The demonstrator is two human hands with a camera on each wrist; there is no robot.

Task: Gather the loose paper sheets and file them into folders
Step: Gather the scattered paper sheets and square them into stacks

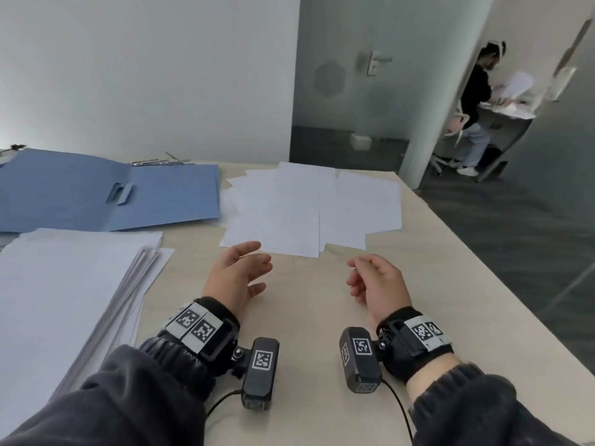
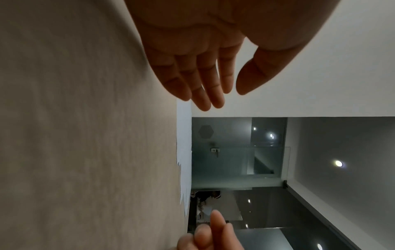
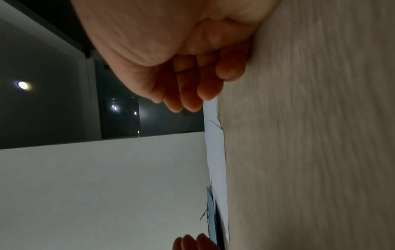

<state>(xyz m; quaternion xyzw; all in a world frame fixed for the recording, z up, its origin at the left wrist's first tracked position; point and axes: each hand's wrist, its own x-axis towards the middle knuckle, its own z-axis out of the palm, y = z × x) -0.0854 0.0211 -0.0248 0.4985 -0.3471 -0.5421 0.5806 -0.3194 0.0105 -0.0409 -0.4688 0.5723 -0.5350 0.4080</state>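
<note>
- Only the head view takes in the whole layout: the loose paper sheets (image 1: 309,207) fanned at the far middle of the counter (image 1: 434,284), an open blue folder (image 1: 106,191) to the far left, and a stack of paper (image 1: 70,284) at the near left.
- The wrist views show the sheets only edge-on as a thin white strip (image 2: 184,152).
- The sheets are plain white, overlapping, and lie flat with their long sides running near to far.
- The left hand (image 1: 238,273) has relaxed, spread fingers and holds nothing, just short of the sheets' near edge.
- The right hand (image 1: 375,280) is loosely curled and empty.
</note>
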